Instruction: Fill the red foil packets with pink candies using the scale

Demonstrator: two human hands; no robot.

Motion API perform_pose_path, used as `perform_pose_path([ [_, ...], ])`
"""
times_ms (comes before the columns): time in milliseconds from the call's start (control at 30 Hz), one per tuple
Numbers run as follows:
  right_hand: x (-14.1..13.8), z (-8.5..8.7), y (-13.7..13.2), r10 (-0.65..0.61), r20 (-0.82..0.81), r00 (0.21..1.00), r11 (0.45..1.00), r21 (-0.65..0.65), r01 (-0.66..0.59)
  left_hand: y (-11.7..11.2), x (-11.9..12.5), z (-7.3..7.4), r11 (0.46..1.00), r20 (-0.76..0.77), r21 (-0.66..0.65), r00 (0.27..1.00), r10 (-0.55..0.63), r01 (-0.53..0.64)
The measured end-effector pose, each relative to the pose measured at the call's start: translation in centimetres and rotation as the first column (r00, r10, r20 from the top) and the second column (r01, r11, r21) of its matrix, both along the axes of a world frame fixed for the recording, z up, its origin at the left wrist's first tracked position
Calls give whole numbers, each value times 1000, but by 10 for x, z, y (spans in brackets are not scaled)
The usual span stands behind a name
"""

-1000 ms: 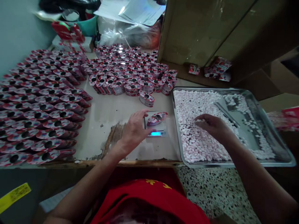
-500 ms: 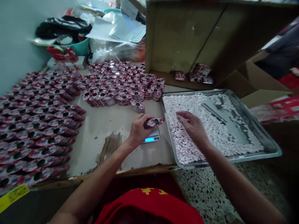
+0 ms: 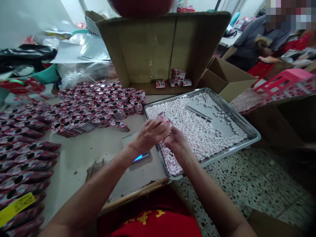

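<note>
My left hand (image 3: 153,132) is closed round a small red-and-white packet (image 3: 169,123) and holds it over the left side of a metal tray (image 3: 254,138). Against the packet's near side is my right hand (image 3: 175,140), fingers curled together; what they hold, if anything, is hidden. Small pale pink-white candy-like pieces (image 3: 195,131) cover much of the tray. A flat metal bar (image 3: 198,113) lies among them. Below my left wrist, a small digital scale (image 3: 140,157) with a lit blue display rests on the table, partly covered by the forearm.
Many upright open packets (image 3: 27,154) stand in rows at the left, with more packets (image 3: 98,102) behind. A large cardboard box (image 3: 148,49) holds a few packets. An open carton (image 3: 229,79), a pink stool (image 3: 283,82) and another person (image 3: 256,39) are at the right.
My left hand has carried the packet off the scale to the right, over the tray. My right hand has moved from the pieces to meet the packet. The camera view has turned right.
</note>
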State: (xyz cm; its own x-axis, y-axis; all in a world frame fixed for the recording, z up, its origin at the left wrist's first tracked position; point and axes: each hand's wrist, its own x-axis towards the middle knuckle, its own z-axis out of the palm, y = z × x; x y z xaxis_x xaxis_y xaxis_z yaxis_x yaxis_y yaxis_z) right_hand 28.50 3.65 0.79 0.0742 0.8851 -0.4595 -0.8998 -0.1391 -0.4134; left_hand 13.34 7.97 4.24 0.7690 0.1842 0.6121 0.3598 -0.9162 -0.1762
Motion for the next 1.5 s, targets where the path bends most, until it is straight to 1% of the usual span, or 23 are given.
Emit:
perform_pose_path([
  [67,2,2,1,-16,-37,999,998,-55,14,-1,4,-13,984,112,-163,989,92,-73],
  [100,2,4,1,-29,-55,998,996,-87,24,-2,6,-18,957,173,-266,972,160,-111],
  [167,3,8,0,-50,-84,995,988,-147,37,-5,9,-26,868,284,-476,908,307,-144],
  [233,3,12,-3,-51,-123,991,979,-202,25,-9,7,-29,763,368,-638,831,418,-101],
  [300,4,14,-8,-10,-144,989,975,-223,-23,-16,-4,-29,659,405,-751,761,508,-39],
  [400,8,15,-16,104,-123,987,978,-166,-124,-32,-37,-26,485,376,-874,675,635,31],
  [467,13,14,-19,172,-69,983,978,-105,-179,-44,-64,-26,385,316,-922,644,697,36],
  [533,16,13,-20,220,21,975,974,-56,-219,-54,-89,-28,320,243,-948,634,734,-7],
  [633,19,13,-16,282,187,941,958,-7,-286,-61,-112,-36,257,150,-964,656,740,-70],
  [700,24,16,-13,288,296,911,953,2,-302,-61,-118,-39,244,131,-967,684,718,-70],
  [733,27,19,-13,269,345,899,958,6,-288,-61,-120,-40,253,137,-965,701,700,-65],
  [833,41,30,-14,203,462,864,972,10,-234,-61,-129,-36,325,177,-943,720,671,-72],
  [900,51,37,-17,226,563,795,966,-23,-258,-65,-143,-33,343,189,-935,693,696,-89],
  [933,56,40,-18,263,624,736,955,-59,-291,-67,-152,-33,329,186,-940,666,723,-95],
  [1000,62,44,-18,328,730,599,930,-139,-340,-73,-172,-33,268,173,-960,586,791,-78],
  [1033,63,45,-17,352,760,547,919,-171,-355,-75,-182,-33,237,170,-970,538,826,-58],
  [1067,63,46,-16,366,772,520,913,-190,-360,-78,-190,-34,215,170,-976,486,857,-37],
  [1100,62,48,-13,371,770,519,911,-194,-364,-81,-196,-34,205,176,-979,439,881,-18],
  [1167,56,52,-8,386,732,561,905,-182,-386,-86,-203,-33,216,205,-976,382,901,15],
  [1233,43,59,-3,399,691,603,898,-161,-409,-91,-204,-29,237,238,-970,375,896,48],
  [1300,25,66,0,401,671,623,897,-151,-415,-93,-201,-24,252,266,-964,379,886,86],
  [1400,-7,76,5,415,649,637,890,-145,-432,-97,-197,-17,277,295,-955,366,883,103],
  [1500,-36,83,13,465,621,631,856,-135,-498,-100,-198,-11,284,303,-953,365,880,105],
])
